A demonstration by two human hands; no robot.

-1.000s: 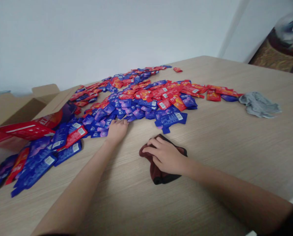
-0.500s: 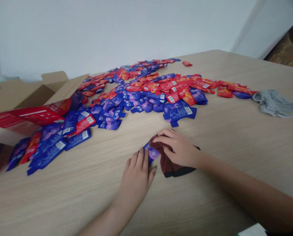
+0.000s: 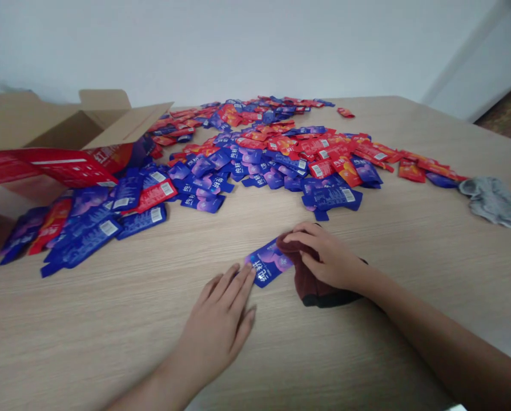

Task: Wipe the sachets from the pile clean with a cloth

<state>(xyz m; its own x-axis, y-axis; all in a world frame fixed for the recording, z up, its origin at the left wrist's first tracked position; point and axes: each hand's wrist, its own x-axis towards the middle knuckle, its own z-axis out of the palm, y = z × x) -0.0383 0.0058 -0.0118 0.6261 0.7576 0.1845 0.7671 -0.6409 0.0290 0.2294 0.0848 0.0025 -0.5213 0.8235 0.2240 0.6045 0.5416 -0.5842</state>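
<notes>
From our head view, our left hand [image 3: 218, 319] lies flat, fingers extended, tips on the eight o'clock end of a blue packet [image 3: 269, 262] on the tabletop [image 3: 306, 354]. Our right hand [image 3: 328, 257], at three o'clock, curls its fingers on a maroon cloth [image 3: 313, 285] over the packet's two o'clock end. We see piled packets [image 3: 242, 165] at twelve, an open carton [image 3: 131, 123] at ten.
</notes>
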